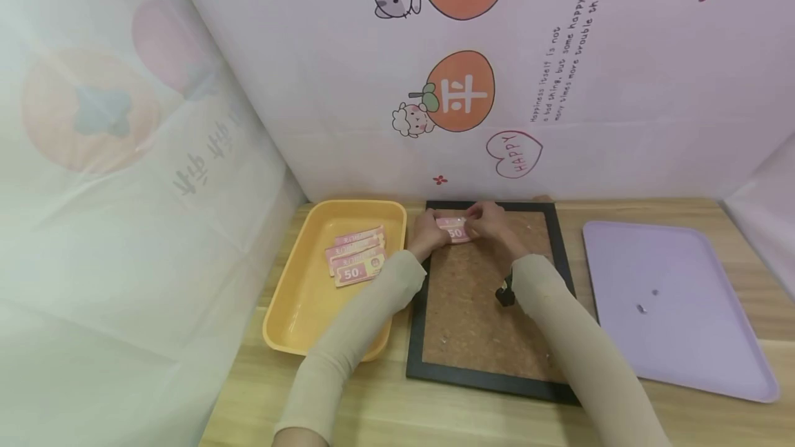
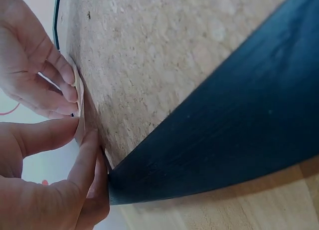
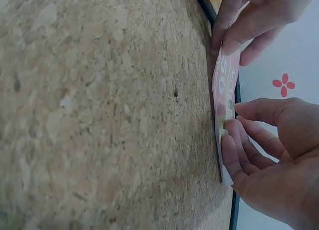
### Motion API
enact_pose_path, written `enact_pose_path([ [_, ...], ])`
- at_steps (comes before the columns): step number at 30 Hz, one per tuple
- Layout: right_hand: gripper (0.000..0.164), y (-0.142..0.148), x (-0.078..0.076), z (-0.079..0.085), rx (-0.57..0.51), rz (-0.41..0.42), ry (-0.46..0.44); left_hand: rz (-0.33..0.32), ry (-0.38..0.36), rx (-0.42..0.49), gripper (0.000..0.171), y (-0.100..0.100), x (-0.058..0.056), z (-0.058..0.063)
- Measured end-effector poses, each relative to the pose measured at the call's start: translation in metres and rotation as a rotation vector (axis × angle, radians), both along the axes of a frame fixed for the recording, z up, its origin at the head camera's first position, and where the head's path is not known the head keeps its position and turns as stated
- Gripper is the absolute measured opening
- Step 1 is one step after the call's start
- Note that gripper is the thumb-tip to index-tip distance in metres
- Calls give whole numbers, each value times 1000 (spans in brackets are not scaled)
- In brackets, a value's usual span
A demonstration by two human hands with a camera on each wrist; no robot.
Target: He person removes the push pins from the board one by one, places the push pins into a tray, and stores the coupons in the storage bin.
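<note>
A pink and yellow paper coupon [image 1: 456, 231] printed with "50" lies against the cork board [image 1: 472, 323], near its far black-framed edge. My left hand [image 1: 428, 233] pinches the coupon's left end between thumb and fingers. At the other end, my right hand [image 1: 493, 223] holds the coupon with curled fingers, thumb by one long edge and fingertips by the other in the right wrist view. A small grey metal piece [image 3: 231, 105] shows on the coupon beside the right thumb tip. Both hands hide parts of the coupon.
Left of the board stands a yellow basin [image 1: 298, 316] with several similar coupons [image 1: 357, 267]. On the right, a lavender tray [image 1: 671, 254] bears small metal bits [image 1: 642, 308]. A printed cloth [image 1: 348, 123] hangs behind the wooden table [image 1: 373, 399].
</note>
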State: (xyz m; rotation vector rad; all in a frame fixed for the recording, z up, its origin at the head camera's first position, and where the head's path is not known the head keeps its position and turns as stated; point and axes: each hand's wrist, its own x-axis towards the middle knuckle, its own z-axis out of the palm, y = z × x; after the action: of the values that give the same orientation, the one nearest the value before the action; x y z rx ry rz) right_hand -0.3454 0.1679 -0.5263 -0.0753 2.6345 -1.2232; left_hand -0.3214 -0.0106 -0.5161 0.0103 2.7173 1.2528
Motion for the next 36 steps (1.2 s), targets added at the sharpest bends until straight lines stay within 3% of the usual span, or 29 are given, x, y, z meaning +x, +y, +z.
enact_pose_path([
  [6, 36, -3, -4, -6, 14, -32, -14, -16, -34, -83, 67, 4, -5, -4],
  [16, 33, -5, -11, -10, 31, -41, -7, -12, -10, -51, 58, 3, -3, 2],
  [22, 30, -8, -13, -14, 31, -34, -3, -5, 4, -103, 55, 1, -6, -1],
  [31, 28, -13, -15, -19, 24, -91, -31, -22, 2, -61, 56, 0, -3, 0],
  [36, 31, -16, -16, -21, 52, -124, -3, -4, -9, -62, 54, -1, -5, -3],
])
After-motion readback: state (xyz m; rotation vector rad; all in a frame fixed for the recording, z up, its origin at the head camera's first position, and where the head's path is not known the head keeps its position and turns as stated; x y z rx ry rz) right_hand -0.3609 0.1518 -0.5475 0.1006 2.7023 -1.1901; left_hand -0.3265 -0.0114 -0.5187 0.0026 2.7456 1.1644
